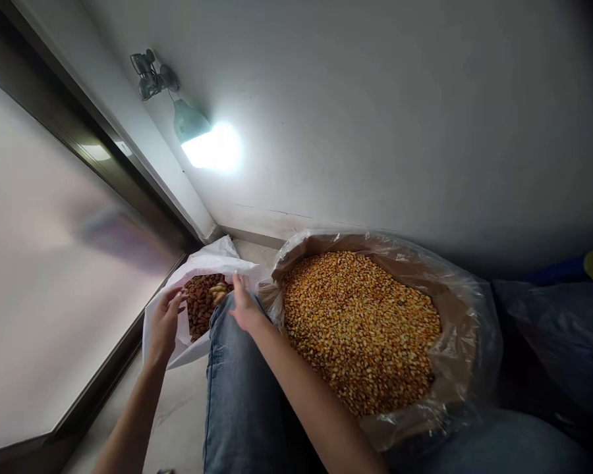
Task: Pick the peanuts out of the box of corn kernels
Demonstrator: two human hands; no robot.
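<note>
A white bag (212,266) stands with its mouth spread, holding brown nut-like pieces (200,306) that look like almonds. Among them is a blurred pale thing (220,291) whose kind I cannot make out. At the bag's left rim is my left hand (164,326), its fingers curled over the edge. My right hand (244,308) grips the right side of the rim beside my knee, thumb up; its other fingers are partly hidden. Right of the bag stands a large clear-lined sack (457,316) full of yellow corn kernels (360,329).
My jeans-covered leg (242,388) lies between the bag and the sack. A lit lamp (192,125) is clamped to the wall (375,118). A dark-framed frosted panel (54,263) borders the left, beside the floor (178,408). Dark plastic (558,329) lies at right.
</note>
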